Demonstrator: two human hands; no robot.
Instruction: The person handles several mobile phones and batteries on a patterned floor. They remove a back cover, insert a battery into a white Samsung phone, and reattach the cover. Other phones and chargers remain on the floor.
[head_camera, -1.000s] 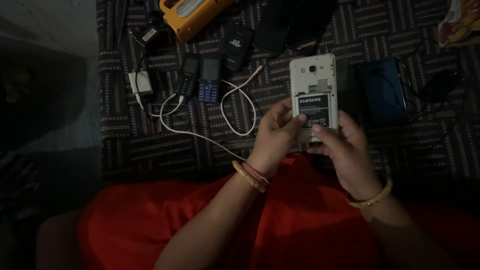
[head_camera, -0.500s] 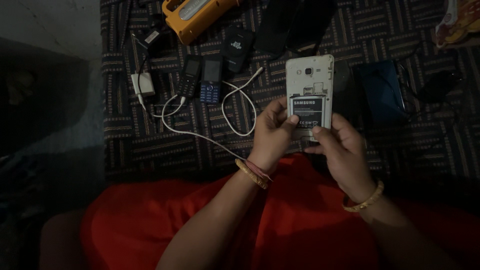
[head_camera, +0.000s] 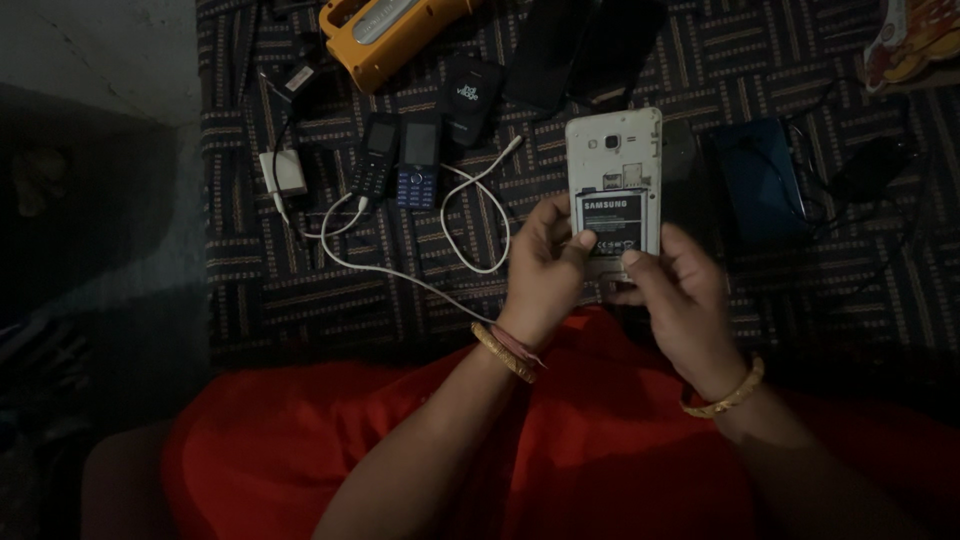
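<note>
since half a second ago we have shifted the white phone (head_camera: 613, 160) a little to the right and our right thumb has slid up to the lower edge of its battery (head_camera: 611, 223); everything lying on the cloth has stayed where it was.

going by size — the dark patterned cloth (head_camera: 800, 290) spreads under everything, and our red garment (head_camera: 600, 450) fills the bottom of the view. an orange lamp (head_camera: 385, 35) lies at the top, a blue case (head_camera: 760, 180) to the right. the white phone, back cover off, is held up above the cloth between our hands. our left hand (head_camera: 545, 275) clamps its left edge, thumb on the battery; our right hand (head_camera: 675, 300) closes on its bottom end. smaller still — two keypad phones (head_camera: 400, 160) side by side, a white charger (head_camera: 283, 172) and its looping white cable (head_camera: 470, 215).
</note>
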